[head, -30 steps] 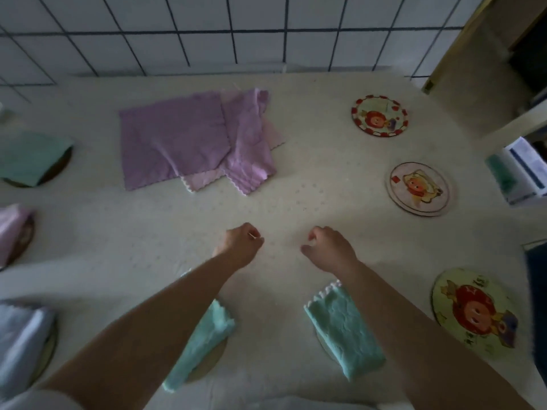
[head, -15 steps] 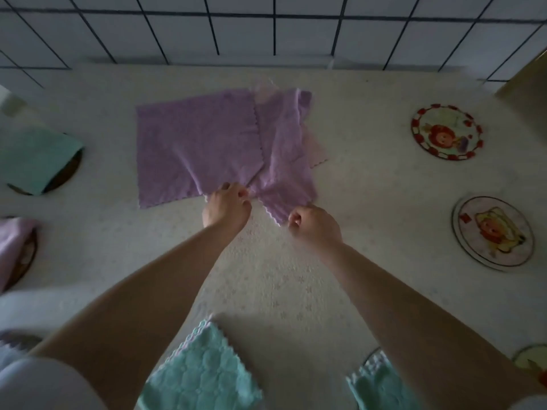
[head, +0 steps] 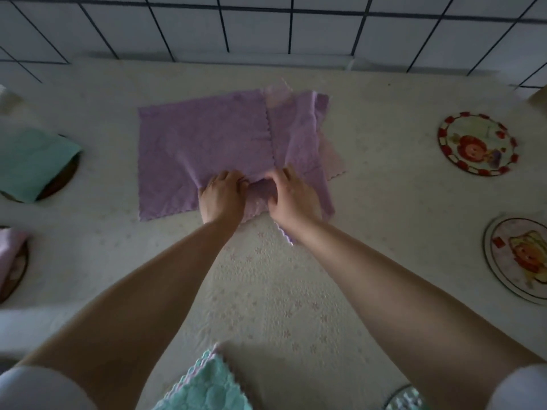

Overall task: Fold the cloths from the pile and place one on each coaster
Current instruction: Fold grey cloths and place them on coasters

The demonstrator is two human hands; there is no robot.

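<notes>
1. Whereas a second ago the hands hovered empty over the bench (head: 384, 93), in the head view the left hand (head: 220, 196) and right hand (head: 291, 196) are now curled shut on the purple cloth pile (head: 207, 149) at mid-bench; the next fold is probably starting; two picture coasters (head: 478, 143) at right lie bare.
</notes>
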